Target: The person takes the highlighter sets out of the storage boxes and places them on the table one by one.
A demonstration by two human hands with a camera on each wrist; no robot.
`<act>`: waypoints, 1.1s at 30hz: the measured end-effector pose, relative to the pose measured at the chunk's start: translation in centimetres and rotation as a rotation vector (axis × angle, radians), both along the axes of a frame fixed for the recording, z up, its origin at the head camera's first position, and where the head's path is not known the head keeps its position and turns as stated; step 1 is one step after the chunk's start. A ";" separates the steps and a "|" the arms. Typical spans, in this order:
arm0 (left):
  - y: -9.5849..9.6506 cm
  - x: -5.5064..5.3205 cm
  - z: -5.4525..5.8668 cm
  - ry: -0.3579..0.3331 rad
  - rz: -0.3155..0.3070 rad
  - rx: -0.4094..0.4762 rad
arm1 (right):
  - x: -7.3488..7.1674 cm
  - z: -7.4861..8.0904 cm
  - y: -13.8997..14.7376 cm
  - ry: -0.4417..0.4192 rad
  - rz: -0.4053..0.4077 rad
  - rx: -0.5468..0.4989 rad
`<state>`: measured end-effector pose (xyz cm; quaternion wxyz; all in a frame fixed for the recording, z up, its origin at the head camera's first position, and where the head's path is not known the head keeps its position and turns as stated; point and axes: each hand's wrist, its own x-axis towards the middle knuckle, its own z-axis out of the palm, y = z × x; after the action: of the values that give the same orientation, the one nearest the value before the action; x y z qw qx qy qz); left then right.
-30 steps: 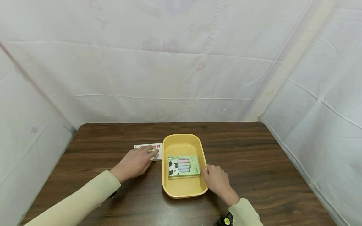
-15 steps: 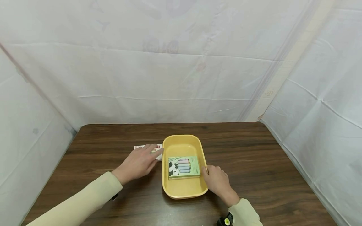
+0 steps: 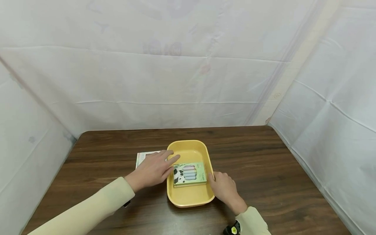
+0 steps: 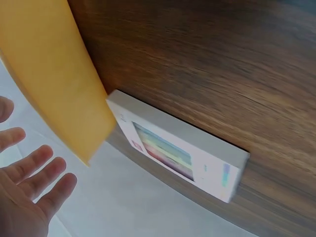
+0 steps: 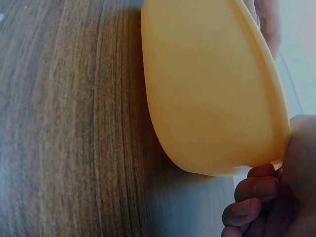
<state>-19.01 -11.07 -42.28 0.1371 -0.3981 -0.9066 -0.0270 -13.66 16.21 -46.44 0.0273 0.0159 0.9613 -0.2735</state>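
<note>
A yellow plastic tray (image 3: 192, 196) stands on the table, and inside it lies a green box (image 3: 190, 175) printed with pandas and a row of pastel sticks. My right hand (image 3: 226, 188) grips the tray's right rim, thumb inside and fingers curled beneath the edge in the right wrist view. Over the left rim hangs my left hand (image 3: 153, 170), fingers spread and holding nothing. Partly covered by that hand in the head view, a flat white box (image 4: 173, 148) with a coloured picture window lies on the table beside the tray's left wall.
The dark wood-grain table (image 3: 282, 169) has rounded far corners. White printed cloth (image 3: 164, 78) hangs behind it and along both sides. Each wrist carries a black strap device, the right one (image 3: 233, 228) with a yellow-green spot.
My left hand has moved right, from over the white box to over the tray's left rim and its inside. The right hand keeps its grip on the tray; the view has shifted slightly.
</note>
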 end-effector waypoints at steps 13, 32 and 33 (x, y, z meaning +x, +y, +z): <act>2.1 -0.1 -0.2 -0.060 -0.060 -0.028 | -0.1 -0.2 0.1 0.007 0.009 -0.022; 4.2 -0.8 -0.8 -0.139 -0.129 -0.130 | 0.0 0.0 -0.1 -0.005 -0.004 -0.035; 4.4 -0.7 -0.9 -0.142 -0.133 -0.140 | 0.1 0.0 -0.1 -0.005 -0.003 -0.037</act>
<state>-19.74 -6.68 -43.17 0.0421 -0.4631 -0.8853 -0.0008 -13.52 16.12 -46.48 0.0295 0.0174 0.9560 -0.2913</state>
